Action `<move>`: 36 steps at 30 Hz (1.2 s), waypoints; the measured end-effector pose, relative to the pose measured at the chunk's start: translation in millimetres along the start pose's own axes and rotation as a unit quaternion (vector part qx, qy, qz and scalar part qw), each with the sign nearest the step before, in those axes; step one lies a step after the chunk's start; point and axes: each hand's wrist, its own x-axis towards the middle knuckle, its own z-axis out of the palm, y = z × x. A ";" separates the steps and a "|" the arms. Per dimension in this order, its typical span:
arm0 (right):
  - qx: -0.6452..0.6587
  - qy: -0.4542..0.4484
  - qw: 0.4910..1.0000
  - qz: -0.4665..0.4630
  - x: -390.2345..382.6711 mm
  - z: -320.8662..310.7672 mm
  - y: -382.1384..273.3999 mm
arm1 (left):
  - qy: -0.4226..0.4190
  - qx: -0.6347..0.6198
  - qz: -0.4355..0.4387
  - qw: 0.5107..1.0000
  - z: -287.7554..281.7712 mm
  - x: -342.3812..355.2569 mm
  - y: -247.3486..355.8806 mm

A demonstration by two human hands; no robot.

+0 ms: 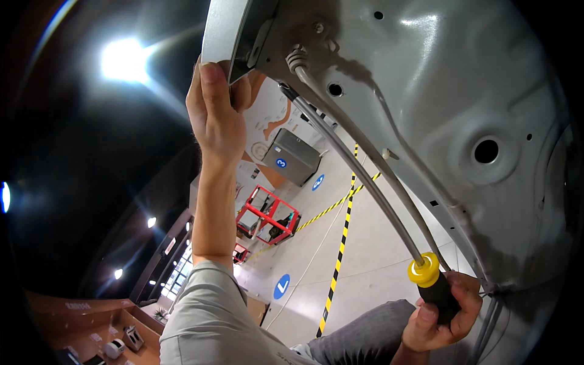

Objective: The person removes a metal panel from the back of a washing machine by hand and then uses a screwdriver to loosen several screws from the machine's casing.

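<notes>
A grey sheet-metal panel (420,103) with round holes fills the upper right, seen from its underside. My left hand (218,115) reaches up and grips the panel's pale edge (224,33), thumb on the near side and fingers curled behind. Low on the right, my right hand (441,316) is wrapped around the black and yellow handle of a long screwdriver (363,176). Its steel shaft slants up and left, with the dark tip close to the panel's edge below a ribbed grommet (297,59). I cannot tell whether the tip touches. A grey hose (384,167) runs from the grommet beside the shaft.
Black and yellow floor tape (342,243) crosses the pale floor. Further off are a red-framed cart (267,213) and a grey box (293,157). Shelves with small items (115,347) stand at the lower left. My bent leg (365,331) is below the screwdriver.
</notes>
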 end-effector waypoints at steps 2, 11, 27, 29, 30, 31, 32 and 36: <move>0.007 0.003 1.000 0.000 -0.2 2.1 -1.9 | 0.011 -0.011 -0.005 1.000 4.4 0.0 1.0; -0.022 -0.017 0.999 -0.029 -4.9 6.5 -1.8 | 0.068 -0.011 0.044 0.997 23.7 3.0 -3.6; 0.052 0.143 0.981 0.117 -40.7 -10.2 -16.3 | 0.032 -0.041 0.099 0.994 15.9 7.0 -15.0; 0.070 0.143 0.981 0.108 -34.6 -19.8 -21.8 | 0.077 -0.079 0.053 0.992 29.8 2.6 -10.8; 0.069 0.150 0.982 0.095 -33.2 -21.5 -25.5 | 0.095 -0.094 0.024 0.991 32.1 -1.4 -7.1; 0.066 0.156 0.982 0.082 -30.1 -23.3 -28.8 | 0.107 -0.092 0.040 0.989 28.6 -1.6 -26.0; 0.056 0.160 0.983 0.077 -30.1 -26.9 -29.6 | 0.132 -0.133 0.036 0.981 37.0 -2.2 -22.1; 0.034 0.206 0.977 0.048 -19.8 -37.9 -35.7 | 0.188 -0.088 -0.126 0.970 37.9 -3.7 -52.0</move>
